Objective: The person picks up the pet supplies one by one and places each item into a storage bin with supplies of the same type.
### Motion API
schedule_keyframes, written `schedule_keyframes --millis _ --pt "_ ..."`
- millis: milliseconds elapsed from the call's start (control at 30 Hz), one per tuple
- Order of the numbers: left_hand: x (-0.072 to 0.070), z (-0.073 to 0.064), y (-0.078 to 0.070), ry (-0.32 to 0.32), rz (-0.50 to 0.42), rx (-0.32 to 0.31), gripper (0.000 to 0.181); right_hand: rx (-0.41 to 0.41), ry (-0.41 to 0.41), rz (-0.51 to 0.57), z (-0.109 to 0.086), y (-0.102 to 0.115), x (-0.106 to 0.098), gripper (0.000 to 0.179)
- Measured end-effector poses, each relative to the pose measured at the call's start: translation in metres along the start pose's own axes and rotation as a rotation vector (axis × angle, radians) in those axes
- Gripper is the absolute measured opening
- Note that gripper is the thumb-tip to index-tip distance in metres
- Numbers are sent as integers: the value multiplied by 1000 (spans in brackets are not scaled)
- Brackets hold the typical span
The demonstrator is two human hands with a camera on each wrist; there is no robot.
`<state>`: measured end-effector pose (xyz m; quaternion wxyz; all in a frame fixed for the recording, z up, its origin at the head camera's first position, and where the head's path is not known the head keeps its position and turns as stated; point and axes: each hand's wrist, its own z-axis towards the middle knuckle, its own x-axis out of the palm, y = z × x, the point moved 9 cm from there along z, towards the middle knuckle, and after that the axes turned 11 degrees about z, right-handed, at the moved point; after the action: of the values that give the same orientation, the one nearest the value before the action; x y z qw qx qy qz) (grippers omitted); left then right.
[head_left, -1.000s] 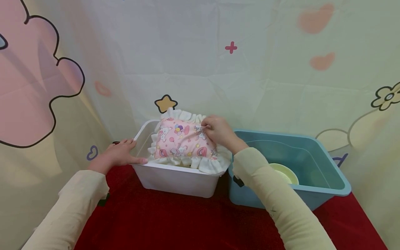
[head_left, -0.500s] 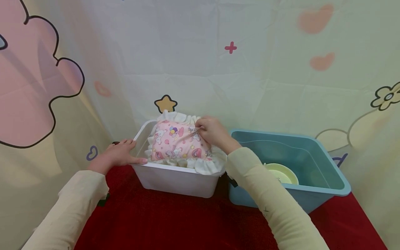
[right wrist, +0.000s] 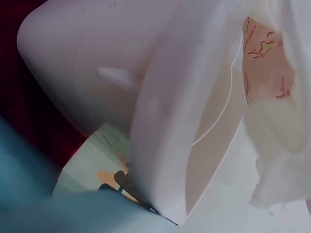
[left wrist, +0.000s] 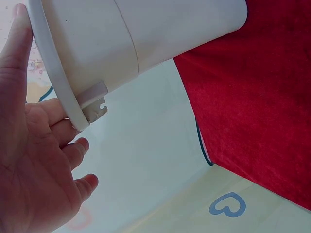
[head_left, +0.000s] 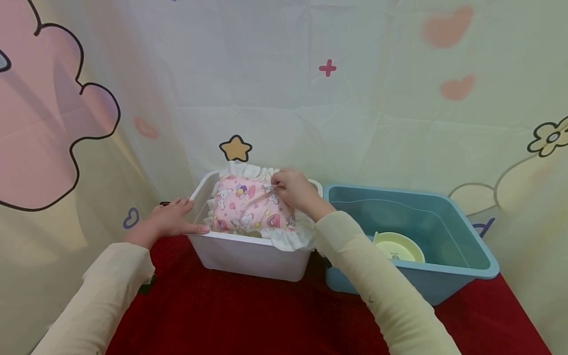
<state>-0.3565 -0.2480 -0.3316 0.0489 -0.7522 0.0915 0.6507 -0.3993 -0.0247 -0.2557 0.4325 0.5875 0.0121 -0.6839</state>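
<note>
A pink cushion [head_left: 248, 204] with a cartoon print and white frilled edging sits tilted in the white bin [head_left: 248, 256], partly below its rim. My right hand [head_left: 294, 188] pinches the cushion's cover near its upper right corner; its fingers are out of sight in the right wrist view. Frill hangs over the bin's front right corner. My left hand [head_left: 173, 218] rests on the bin's front left corner, thumb along the front rim. In the left wrist view, that hand [left wrist: 43, 155] has its ring and little fingers loose beside the rim.
A blue bin [head_left: 448, 268] stands close to the right of the white one. Inside it a pale yellow dish [head_left: 399, 246] leans. Both bins stand on a red cloth [head_left: 248, 315], with a printed curtain [head_left: 355, 123] right behind them.
My right hand has moved left and slightly down, bringing the cushion lower into the white bin. The bin's back right corner has come into sight. My left hand has stayed in place.
</note>
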Motion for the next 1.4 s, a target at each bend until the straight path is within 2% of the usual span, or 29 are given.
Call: schedule_keyframes --millis 267,433,667,1000,1400 --pt "0 0 0 0 2 -1 99 17 21 -16 0 3 12 15" --pt "1 0 0 -2 1 -4 100 60 49 -5 0 1 20 15" --pt "2 1 0 0 1 -4 100 78 49 -10 -1 0 23 15" --pt "2 1 1 8 -18 -13 102 31 17 -42 -5 -2 26 15" --pt "3 1 1 2 -33 -16 102 39 16 -55 -7 -4 28 17"
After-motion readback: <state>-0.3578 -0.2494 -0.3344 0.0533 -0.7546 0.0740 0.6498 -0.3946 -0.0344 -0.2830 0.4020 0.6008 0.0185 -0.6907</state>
